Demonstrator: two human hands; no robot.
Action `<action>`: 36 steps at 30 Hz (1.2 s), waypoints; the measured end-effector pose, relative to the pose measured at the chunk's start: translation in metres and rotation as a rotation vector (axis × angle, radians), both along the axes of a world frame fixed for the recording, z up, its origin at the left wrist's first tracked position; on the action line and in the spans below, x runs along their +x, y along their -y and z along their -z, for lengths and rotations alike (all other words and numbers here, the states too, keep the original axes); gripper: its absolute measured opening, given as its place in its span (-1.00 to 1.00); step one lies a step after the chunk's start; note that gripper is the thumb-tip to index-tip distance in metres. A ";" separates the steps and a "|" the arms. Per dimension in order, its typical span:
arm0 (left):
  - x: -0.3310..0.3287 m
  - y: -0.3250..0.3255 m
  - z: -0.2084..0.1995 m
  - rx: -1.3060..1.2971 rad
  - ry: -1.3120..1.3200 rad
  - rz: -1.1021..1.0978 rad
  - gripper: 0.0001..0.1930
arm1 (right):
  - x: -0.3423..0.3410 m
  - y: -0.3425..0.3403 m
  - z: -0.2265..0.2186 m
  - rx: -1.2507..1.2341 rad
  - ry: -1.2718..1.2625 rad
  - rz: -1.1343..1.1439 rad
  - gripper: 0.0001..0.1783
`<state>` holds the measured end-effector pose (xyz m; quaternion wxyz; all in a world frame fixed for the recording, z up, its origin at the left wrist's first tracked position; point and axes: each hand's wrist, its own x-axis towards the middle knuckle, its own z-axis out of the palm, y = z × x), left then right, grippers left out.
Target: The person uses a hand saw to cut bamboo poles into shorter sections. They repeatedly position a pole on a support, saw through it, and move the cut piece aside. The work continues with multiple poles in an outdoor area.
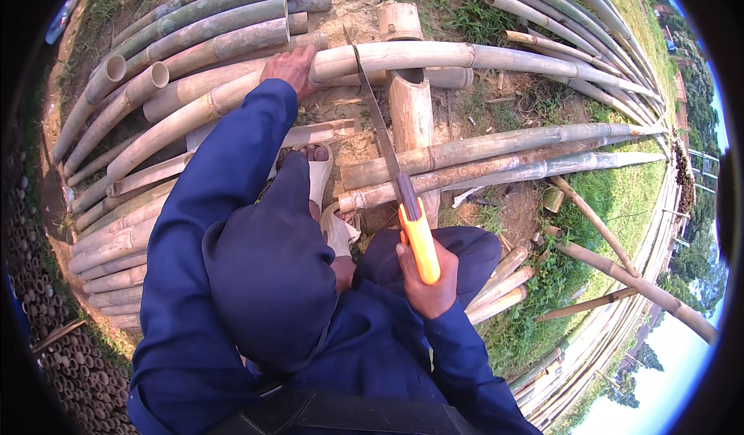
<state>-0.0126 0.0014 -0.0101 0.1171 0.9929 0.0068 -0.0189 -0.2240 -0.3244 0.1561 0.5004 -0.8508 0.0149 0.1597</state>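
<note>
A long pale bamboo pole runs across in front of me, lying over a thick upright-lying bamboo piece with cut-out notches. My left hand grips the pole left of that piece, its fingers bent over the top. In my right hand is a hand saw, held by its orange-yellow handle. The long blade points away from me and crosses the pole just right of my left hand. Whether its teeth touch or have cut into the pole, I cannot tell.
Bamboo poles are stacked at the left, and more lengths lie right of centre. Further poles fan out at the far right. A propped bamboo frame stands on the grass. My sandalled feet are near the work.
</note>
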 end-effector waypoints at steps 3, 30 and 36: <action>0.004 0.001 0.000 -0.004 -0.001 0.019 -0.39 | -0.032 0.014 -0.019 -0.005 -0.002 0.037 -0.60; 0.012 0.001 -0.003 -0.015 -0.006 0.005 -0.38 | 0.012 -0.011 0.010 0.021 0.151 -0.010 -0.77; 0.009 -0.005 0.001 -0.008 0.018 0.022 -0.39 | 0.014 -0.016 0.017 0.035 0.130 0.027 -0.78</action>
